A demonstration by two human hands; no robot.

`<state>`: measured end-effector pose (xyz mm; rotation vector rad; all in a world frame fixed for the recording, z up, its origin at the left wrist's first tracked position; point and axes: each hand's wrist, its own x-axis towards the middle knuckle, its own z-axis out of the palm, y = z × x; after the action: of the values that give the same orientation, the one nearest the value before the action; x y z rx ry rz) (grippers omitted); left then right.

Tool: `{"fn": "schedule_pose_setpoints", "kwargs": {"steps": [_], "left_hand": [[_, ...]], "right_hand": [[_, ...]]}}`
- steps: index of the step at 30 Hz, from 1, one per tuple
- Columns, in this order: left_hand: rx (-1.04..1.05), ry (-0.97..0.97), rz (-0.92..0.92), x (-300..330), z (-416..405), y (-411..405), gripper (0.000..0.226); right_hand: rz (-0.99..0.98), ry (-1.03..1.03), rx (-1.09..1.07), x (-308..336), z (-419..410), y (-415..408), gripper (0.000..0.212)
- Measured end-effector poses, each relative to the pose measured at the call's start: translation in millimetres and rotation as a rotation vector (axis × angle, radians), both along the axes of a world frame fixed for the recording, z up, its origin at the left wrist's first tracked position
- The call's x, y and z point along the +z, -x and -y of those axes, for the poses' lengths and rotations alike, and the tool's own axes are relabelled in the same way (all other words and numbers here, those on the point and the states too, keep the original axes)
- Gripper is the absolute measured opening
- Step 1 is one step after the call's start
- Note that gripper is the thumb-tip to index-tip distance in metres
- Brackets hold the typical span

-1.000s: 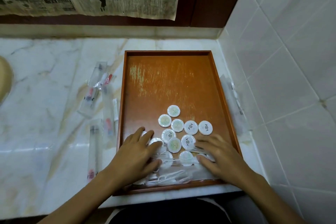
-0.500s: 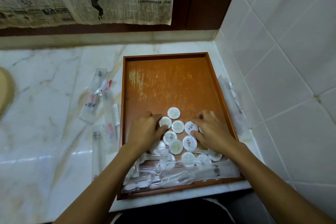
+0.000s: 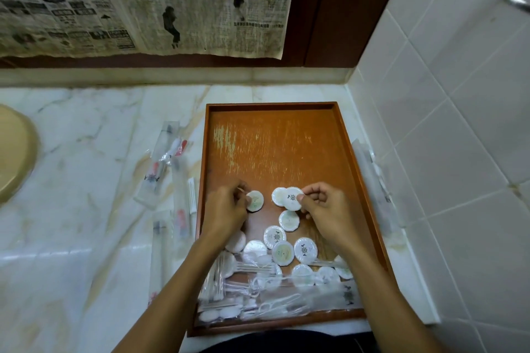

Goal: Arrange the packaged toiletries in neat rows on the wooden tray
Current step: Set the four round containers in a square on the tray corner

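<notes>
While both hands work mid-tray (image 3: 275,152) — left hand (image 3: 226,209) pinches round soap packet (image 3: 254,200); right hand (image 3: 324,206) pinches second packet (image 3: 292,198), overlapping third (image 3: 277,195).

hands (image 3: 226,209) now pinching soap discs (image 3: 292,198), moved up-tray

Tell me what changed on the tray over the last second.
Both hands moved up the wooden tray. Left hand now pinches one round soap; right hand pinches another, pulled away from the cluster. The packets on the marble counter stayed put.
</notes>
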<state>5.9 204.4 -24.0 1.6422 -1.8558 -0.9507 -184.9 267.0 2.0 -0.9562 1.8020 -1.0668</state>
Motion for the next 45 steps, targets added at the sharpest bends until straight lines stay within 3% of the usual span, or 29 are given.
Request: {"fn": "schedule_pose_setpoints", "kwargs": {"steps": [6, 13, 17, 22, 31, 39, 45], "left_hand": [[0.063, 0.037, 0.077, 11, 44, -10, 0.012], [0.02, 0.194, 0.32, 10, 70, -22, 0.033], [-0.114, 0.187, 0.418, 7, 68, -31, 0.024], [-0.159, 0.237, 0.564, -1, 73, -29, 0.034], [-0.123, 0.349, 0.589, -3, 131, -22, 0.014], [-0.07, 0.33, 0.618, -6, 187, -23, 0.006], [-0.026, 0.278, 0.526, -12, 192, -17, 0.022]], "right_hand": [[-0.022, 0.003, 0.023, -18, 66, -16, 0.004], [-0.42, 0.022, 0.084, -33, 93, -13, 0.014], [-0.495, 0.059, 0.28, -32, 88, -10, 0.023], [-0.615, 0.061, 0.457, -41, 92, -9, 0.041], [-0.67, 0.172, 0.411, -49, 155, -19, 0.029], [-0.738, 0.298, 0.445, -56, 220, -29, 0.018], [-0.681, 0.377, 0.315, -71, 234, -42, 0.017]]}}
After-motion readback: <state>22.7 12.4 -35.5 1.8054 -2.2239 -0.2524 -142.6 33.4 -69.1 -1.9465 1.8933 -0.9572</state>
